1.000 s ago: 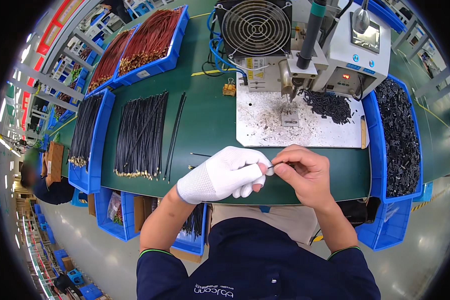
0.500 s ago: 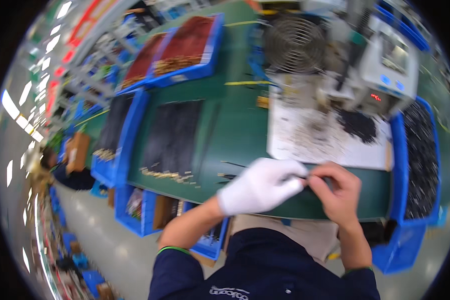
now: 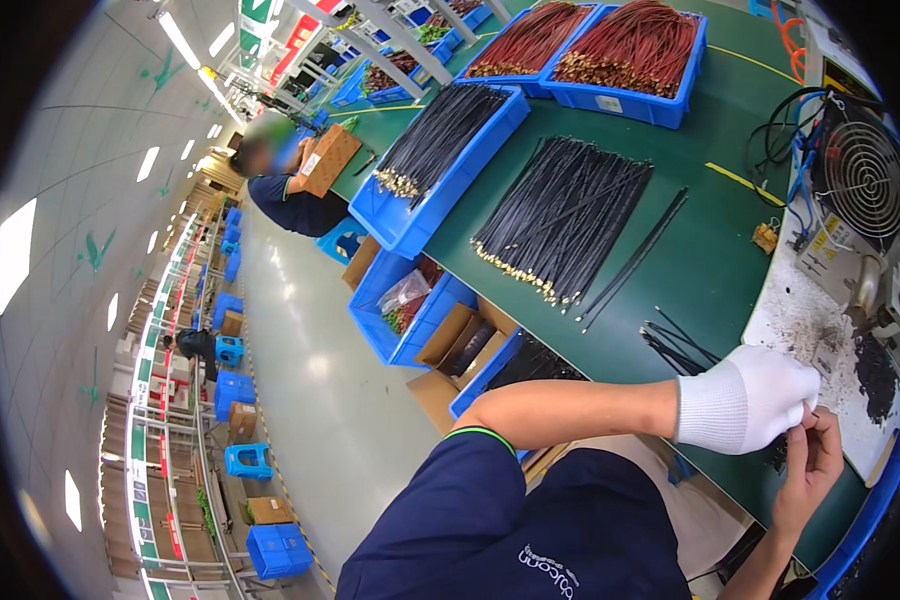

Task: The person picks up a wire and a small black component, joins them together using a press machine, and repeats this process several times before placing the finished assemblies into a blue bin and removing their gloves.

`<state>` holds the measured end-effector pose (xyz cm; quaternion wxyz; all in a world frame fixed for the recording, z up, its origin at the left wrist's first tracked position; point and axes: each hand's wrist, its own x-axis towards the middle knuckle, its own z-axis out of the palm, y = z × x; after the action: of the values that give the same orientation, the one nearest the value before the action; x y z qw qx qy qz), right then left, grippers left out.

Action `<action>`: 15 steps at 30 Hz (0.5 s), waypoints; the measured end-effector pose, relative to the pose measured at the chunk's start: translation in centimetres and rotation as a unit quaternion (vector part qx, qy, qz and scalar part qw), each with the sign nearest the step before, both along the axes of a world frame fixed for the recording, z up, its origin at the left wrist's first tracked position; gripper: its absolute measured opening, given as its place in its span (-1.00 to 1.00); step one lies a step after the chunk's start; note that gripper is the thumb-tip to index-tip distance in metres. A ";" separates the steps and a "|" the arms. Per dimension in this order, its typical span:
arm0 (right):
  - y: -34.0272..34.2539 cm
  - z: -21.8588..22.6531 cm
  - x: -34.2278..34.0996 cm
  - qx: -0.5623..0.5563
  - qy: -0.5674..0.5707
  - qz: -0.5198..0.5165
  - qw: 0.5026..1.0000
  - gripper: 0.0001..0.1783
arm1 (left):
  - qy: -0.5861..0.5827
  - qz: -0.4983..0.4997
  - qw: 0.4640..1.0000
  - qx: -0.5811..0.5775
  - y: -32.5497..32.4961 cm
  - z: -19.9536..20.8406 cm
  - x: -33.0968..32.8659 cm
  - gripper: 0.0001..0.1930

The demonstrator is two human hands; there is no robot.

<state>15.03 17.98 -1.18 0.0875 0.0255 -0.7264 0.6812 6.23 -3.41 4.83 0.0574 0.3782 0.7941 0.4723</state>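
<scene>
Step, I judge: two-handed fingertip work | small dark piece (image 3: 816, 413) near white plate (image 3: 785, 297) | right hand (image 3: 812, 462) pinches it; left hand (image 3: 748, 400) curled, grip I can't tell | next calls for steadiness

"What lettering is showing?"

"White printed letters (image 3: 548, 572) are running across the navy-blue cloth shirt (image 3: 610, 515)."

"Anything else?"

"A small white rectangular label (image 3: 608, 103) is sitting on a blue plastic bin (image 3: 660, 110) (its print is coming out too small)."

"And a yellow label (image 3: 829, 237) is clinging to the silver-grey metal housing (image 3: 838, 262), equally unreadable."
</scene>
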 end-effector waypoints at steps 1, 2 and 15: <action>0.1 0.1 0.0 0.006 -0.016 0.000 1.000 -0.91 | 0.017 -0.004 1.000 -0.005 0.0 0.0 -0.1 -0.87; 0.1 0.3 0.0 0.004 -0.012 0.002 1.000 -0.91 | 0.020 -0.002 1.000 -0.008 -0.2 0.0 -0.2 -0.87; 0.0 0.1 0.6 0.045 -0.008 -0.022 0.999 -0.92 | 0.057 -0.015 0.996 -0.063 -0.1 -0.3 -0.2 -0.83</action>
<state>15.59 17.94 -1.05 0.0953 0.0081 -0.7574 0.6459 6.05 -3.52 4.54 0.0428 0.4116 0.8186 0.3982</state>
